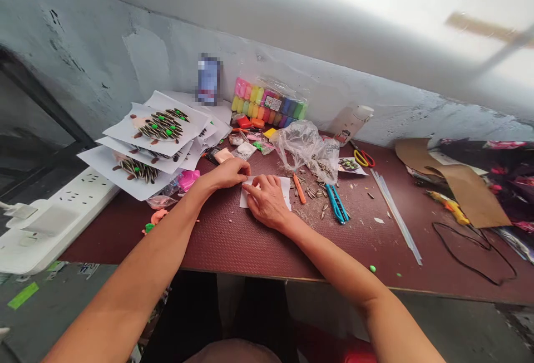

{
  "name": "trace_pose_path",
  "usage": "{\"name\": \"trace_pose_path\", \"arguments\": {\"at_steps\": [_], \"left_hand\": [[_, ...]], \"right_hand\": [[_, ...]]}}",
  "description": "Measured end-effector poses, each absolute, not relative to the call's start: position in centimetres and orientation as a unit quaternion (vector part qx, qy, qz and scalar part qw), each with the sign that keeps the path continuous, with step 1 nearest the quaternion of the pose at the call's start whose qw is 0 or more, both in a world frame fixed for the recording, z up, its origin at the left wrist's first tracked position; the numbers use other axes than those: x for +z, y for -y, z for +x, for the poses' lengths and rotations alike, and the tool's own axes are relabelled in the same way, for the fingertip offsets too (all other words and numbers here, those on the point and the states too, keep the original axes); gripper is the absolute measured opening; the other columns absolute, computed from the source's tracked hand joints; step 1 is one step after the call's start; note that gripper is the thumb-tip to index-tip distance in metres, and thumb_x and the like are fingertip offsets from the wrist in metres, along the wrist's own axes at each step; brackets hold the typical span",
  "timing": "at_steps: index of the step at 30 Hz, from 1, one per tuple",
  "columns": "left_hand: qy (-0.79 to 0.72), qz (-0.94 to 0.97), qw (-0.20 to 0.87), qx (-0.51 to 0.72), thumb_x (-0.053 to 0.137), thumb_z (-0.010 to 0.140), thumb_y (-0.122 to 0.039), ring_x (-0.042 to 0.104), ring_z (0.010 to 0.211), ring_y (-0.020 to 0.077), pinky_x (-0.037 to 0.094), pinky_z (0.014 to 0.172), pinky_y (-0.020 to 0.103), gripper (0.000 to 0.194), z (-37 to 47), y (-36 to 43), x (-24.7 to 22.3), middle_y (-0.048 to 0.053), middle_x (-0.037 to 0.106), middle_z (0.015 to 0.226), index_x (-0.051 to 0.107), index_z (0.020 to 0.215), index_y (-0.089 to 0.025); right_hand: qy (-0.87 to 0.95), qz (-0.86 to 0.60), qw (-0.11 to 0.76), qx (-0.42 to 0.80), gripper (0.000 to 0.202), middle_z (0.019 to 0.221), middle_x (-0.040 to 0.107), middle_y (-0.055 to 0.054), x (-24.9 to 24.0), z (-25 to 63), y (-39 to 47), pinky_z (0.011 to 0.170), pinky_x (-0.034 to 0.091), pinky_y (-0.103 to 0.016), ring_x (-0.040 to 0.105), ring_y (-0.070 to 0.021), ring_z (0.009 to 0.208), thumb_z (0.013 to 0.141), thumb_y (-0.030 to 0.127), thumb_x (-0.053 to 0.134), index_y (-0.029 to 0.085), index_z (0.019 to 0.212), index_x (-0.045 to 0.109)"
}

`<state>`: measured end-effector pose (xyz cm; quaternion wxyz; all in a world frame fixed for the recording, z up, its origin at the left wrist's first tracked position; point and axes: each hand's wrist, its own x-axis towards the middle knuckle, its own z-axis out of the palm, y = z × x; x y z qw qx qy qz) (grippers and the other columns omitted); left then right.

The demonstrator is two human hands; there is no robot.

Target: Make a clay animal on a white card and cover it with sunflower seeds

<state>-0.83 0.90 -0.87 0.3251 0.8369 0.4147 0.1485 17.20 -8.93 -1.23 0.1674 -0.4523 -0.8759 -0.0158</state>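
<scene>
A small sheet of white paper [285,186] lies on the dark red table in front of me. My left hand [229,173] is at its upper left corner, fingers curled in and thumb close to them; what they pinch, if anything, is hidden. Flat over the sheet rests my right hand [269,201], fingers stretched out and the index pointing toward the left hand. A bit of something pale shows under its fingers, mostly covered. Just right of the paper lie an orange clay tool [299,188] and a teal utility knife [337,205].
At left stand stacked papers with seed hedgehogs [161,124] and a white power strip [79,199]. Behind are coloured clay packs [267,104], a plastic bag of seeds [306,148] and a bottle [354,123]. Rightward lie scissors [364,158], glue sticks [397,217] and a corded glue gun [450,207].
</scene>
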Motion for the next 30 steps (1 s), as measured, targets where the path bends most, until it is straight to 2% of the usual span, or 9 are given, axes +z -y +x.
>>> {"name": "trace_pose_path", "arguments": {"at_steps": [11,17,23,30], "left_hand": [[-0.412,0.838,0.324,0.153,0.057,0.069,-0.014,0.062,0.076,0.0175,0.045,0.07,0.026,0.014,-0.8,-0.8,-0.7,0.003,0.071,0.078,0.068,0.078,-0.016],[-0.409,0.839,0.322,0.157,0.058,0.069,-0.017,0.063,0.078,0.0185,0.046,0.071,0.026,0.014,-0.8,-0.8,-0.9,0.003,0.072,0.08,0.068,0.079,-0.016],[-0.407,0.841,0.321,0.156,0.057,0.069,-0.018,0.062,0.075,0.0181,0.046,0.069,0.026,0.016,-0.8,-0.8,-0.9,0.003,0.071,0.078,0.069,0.079,-0.016],[-0.411,0.837,0.325,0.159,0.059,0.07,-0.02,0.062,0.077,0.0189,0.045,0.07,0.027,0.013,-0.8,-1.0,-1.0,0.004,0.071,0.08,0.068,0.079,-0.016]], "right_hand": [[0.877,-0.454,0.155,-0.03,0.024,0.109,0.059,-0.01,-1.2,17.0,9.0,0.093,0.03,-0.041,0.044,-0.025,0.099,0.097,0.028,0.053,0.022,0.109,0.072],[0.868,-0.462,0.18,-0.026,0.029,0.11,0.06,-0.01,-1.2,17.4,9.0,0.093,0.031,-0.04,0.045,-0.0246,0.099,0.094,0.023,0.055,0.022,0.119,0.069],[0.881,-0.451,0.146,-0.018,0.023,0.11,0.061,-0.009,-1.1,17.1,9.2,0.093,0.03,-0.041,0.045,-0.0249,0.1,0.091,0.024,0.056,0.022,0.107,0.073],[0.84,-0.501,0.209,0.006,0.039,0.107,0.061,-0.008,-0.8,18.5,8.0,0.095,0.032,-0.04,0.049,-0.0239,0.101,0.088,0.013,0.053,0.023,0.121,0.072]]}}
